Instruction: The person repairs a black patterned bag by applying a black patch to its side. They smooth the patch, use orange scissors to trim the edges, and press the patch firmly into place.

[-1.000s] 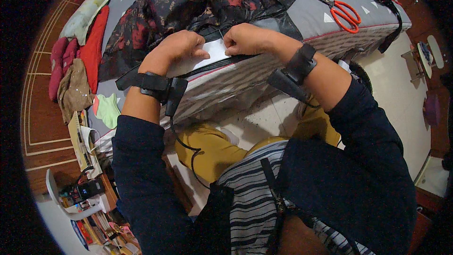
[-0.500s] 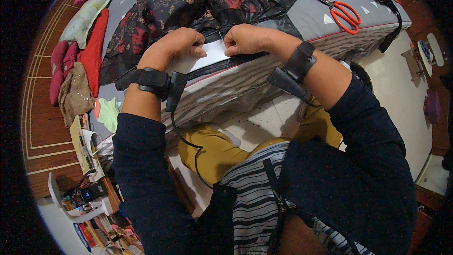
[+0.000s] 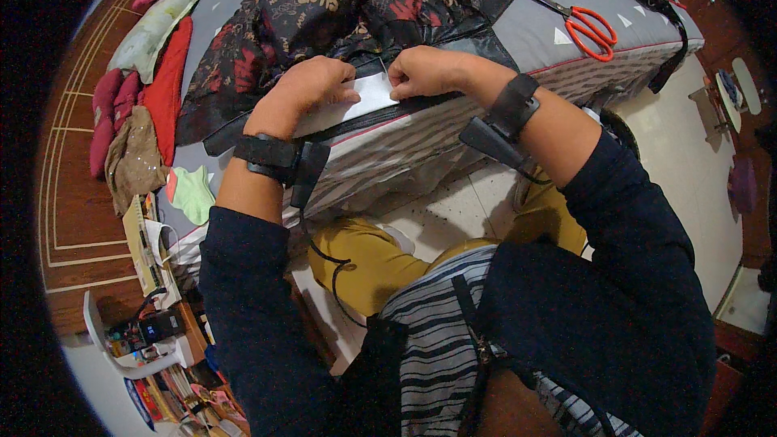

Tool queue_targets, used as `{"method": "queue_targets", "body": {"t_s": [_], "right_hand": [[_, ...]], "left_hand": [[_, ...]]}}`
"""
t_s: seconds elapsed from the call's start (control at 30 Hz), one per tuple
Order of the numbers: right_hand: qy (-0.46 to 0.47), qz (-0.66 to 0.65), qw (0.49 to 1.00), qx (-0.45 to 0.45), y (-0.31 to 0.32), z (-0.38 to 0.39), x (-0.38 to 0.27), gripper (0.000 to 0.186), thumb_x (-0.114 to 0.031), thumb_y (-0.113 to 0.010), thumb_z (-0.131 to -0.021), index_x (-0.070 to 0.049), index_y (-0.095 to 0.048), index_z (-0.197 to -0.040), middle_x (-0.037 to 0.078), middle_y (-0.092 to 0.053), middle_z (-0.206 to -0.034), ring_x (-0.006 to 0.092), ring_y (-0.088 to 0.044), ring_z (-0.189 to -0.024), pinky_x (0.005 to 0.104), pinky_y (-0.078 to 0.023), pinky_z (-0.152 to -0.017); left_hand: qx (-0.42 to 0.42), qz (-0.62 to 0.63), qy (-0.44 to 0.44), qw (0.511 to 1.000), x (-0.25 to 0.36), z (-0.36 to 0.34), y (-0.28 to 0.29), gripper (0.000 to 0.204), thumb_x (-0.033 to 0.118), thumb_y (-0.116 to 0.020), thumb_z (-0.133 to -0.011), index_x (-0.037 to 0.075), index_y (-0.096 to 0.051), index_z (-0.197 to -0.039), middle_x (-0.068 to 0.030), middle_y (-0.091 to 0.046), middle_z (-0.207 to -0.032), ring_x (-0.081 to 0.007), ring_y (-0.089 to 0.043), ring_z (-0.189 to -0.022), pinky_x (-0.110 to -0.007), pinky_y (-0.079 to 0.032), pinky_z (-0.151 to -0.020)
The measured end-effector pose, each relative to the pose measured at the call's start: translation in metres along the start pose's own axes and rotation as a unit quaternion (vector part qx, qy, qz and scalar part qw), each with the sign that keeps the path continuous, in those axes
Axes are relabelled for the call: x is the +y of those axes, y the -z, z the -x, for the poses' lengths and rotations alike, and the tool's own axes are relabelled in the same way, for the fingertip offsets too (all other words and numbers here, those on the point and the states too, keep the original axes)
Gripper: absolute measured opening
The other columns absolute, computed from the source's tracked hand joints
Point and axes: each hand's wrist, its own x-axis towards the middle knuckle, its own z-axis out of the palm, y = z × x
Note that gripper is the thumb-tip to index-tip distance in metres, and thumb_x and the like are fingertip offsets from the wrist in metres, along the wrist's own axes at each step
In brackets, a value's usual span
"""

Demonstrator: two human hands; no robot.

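Note:
A flat white strip [image 3: 374, 91], paper or cloth, lies over the dark hem of a black printed garment [image 3: 316, 12] at the bed's near edge. My left hand [image 3: 312, 87] is closed, its fingertips pinching the strip's upper left part. From the other side my right hand [image 3: 425, 73] pinches at the strip's right end, thumb and fingers pressed together. A thin dark line runs between the hands at the strip's far edge; I cannot tell what it is. The strip's left part is partly hidden by my left hand.
Orange-handled scissors [image 3: 592, 32] lie open on the grey bed sheet [image 3: 554, 73] to the right. Folded clothes, including a red one [image 3: 171, 97] and a brown one [image 3: 133, 162], are piled at left. A black strap [image 3: 676, 24] hangs over the bed's right corner.
My left hand and forearm have shifted slightly right and nearer to me. The right hand stays almost where it was, still at the strip's right end.

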Motion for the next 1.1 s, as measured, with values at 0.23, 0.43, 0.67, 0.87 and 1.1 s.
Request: {"method": "queue_targets", "body": {"t_s": [0.23, 0.43, 0.67, 0.87, 1.1], "right_hand": [[0.031, 0.001, 1.0, -0.006, -0.003, -0.001, 0.0, 0.026, -0.028, -0.069, -0.08, -0.003, -0.064, -0.079, 0.014, -0.064, -0.072, 0.0275, -0.061, -0.067, 0.0382, -0.046, -0.063], [0.033, 0.023, 0.999, -0.001, -0.004, -0.001, 0.001, 0.026, -0.028, -0.07, -0.079, -0.003, -0.064, -0.079, 0.015, -0.064, -0.073, 0.0301, -0.061, -0.068, 0.0388, -0.047, -0.063], [0.043, 0.04, 0.998, 0.009, -0.007, 0.0, -0.004, 0.023, -0.026, -0.069, -0.079, -0.003, -0.064, -0.079, 0.016, -0.064, -0.075, 0.0314, -0.062, -0.069, 0.0394, -0.047, -0.064], [0.038, 0.05, 0.998, 0.002, -0.005, 0.002, -0.007, 0.023, -0.026, -0.068, -0.08, -0.003, -0.063, -0.078, 0.016, -0.065, -0.075, 0.0326, -0.063, -0.07, 0.04, -0.048, -0.065], [0.04, 0.061, 0.997, 0.007, -0.008, 0.001, -0.006, 0.022, -0.025, -0.067, -0.079, -0.003, -0.064, -0.078, 0.015, -0.065, -0.075, 0.0335, -0.063, -0.071, 0.0408, -0.048, -0.065]], "left_hand": [[-0.007, -0.015, 0.021, 1.0, -0.001, 0.004, -0.005, 0.026, 0.029, -0.068, -0.078, 0.004, -0.063, -0.084, -0.0185, -0.065, -0.08, -0.0386, -0.063, -0.079, -0.046, -0.049, -0.067], [-0.055, -0.029, 0.021, 0.998, 0.002, 0.004, -0.002, 0.031, 0.034, -0.069, -0.078, 0.004, -0.065, -0.085, -0.0186, -0.066, -0.085, -0.0379, -0.063, -0.085, -0.046, -0.049, -0.073], [-0.024, -0.007, -0.014, 1.0, -0.008, 0.007, -0.008, 0.027, 0.03, -0.067, -0.078, 0.004, -0.063, -0.08, -0.0197, -0.063, -0.077, -0.039, -0.063, -0.075, -0.046, -0.049, -0.065], [-0.029, -0.002, -0.022, 0.999, -0.01, 0.004, -0.009, 0.027, 0.031, -0.068, -0.078, 0.004, -0.063, -0.081, -0.0198, -0.063, -0.077, -0.0395, -0.062, -0.076, -0.046, -0.048, -0.064], [-0.035, -0.02, -0.022, 0.999, -0.005, 0.003, -0.004, 0.027, 0.031, -0.07, -0.077, 0.005, -0.063, -0.081, -0.0187, -0.064, -0.078, -0.0391, -0.062, -0.078, -0.046, -0.048, -0.066]]}}
